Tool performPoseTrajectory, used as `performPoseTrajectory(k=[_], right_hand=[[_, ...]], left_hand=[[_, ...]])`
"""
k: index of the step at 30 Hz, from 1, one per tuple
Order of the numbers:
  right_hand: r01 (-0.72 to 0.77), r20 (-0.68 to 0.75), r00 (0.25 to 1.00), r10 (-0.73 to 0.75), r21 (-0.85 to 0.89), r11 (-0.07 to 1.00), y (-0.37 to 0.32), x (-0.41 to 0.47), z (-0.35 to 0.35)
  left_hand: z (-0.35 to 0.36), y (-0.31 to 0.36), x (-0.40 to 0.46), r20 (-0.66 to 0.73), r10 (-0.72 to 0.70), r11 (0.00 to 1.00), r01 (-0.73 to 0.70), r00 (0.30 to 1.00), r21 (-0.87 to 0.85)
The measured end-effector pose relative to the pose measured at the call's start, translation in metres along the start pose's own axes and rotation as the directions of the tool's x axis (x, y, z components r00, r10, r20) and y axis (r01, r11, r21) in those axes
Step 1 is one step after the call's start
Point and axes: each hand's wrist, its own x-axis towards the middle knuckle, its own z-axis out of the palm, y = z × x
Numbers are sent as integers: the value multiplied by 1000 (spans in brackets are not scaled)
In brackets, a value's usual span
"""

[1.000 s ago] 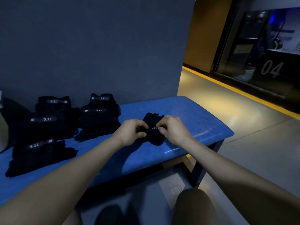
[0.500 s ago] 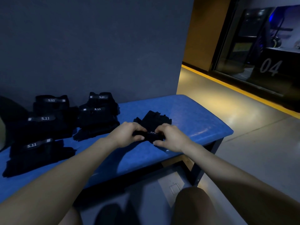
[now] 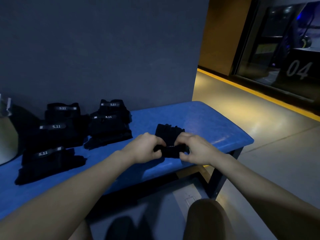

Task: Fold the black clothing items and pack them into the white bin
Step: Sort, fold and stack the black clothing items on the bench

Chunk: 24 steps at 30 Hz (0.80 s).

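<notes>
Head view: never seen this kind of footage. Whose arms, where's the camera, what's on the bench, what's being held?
There is no robot here. A person wears a wide-angle camera on the head, looking forward and down, so the arms coming in from the bottom are their own. The left hand and right hand each pinch one end of a small black garment that lies on the blue bench, apparently mid-fold. To the left lie four more black garments, piled up, with labels reading 5.11. A pale object at the far left edge may be the bin; too little shows to tell.
</notes>
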Motion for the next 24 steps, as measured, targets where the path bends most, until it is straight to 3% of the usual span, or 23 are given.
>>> performPoseTrajectory(k=[6,9,11,17,24], right_hand=[[42,33,999,-39,-97,994,1,1,12],[39,3,999,-39,-91,995,1,-2,15],[41,-6,999,-41,-83,996,1,-3,15],[38,-47,998,-36,46,998,10,-6,15],[-68,62,996,63,91,994,18,-1,16]], left_hand=[[-3,-2,-1,-28,-33,991,29,999,-130],[2,-5,-3,-63,74,996,-77,995,-48],[6,-5,-1,-12,102,994,-102,995,29],[16,-8,2,-4,26,993,-27,1000,-111],[4,-9,13,70,0,989,10,998,-145]])
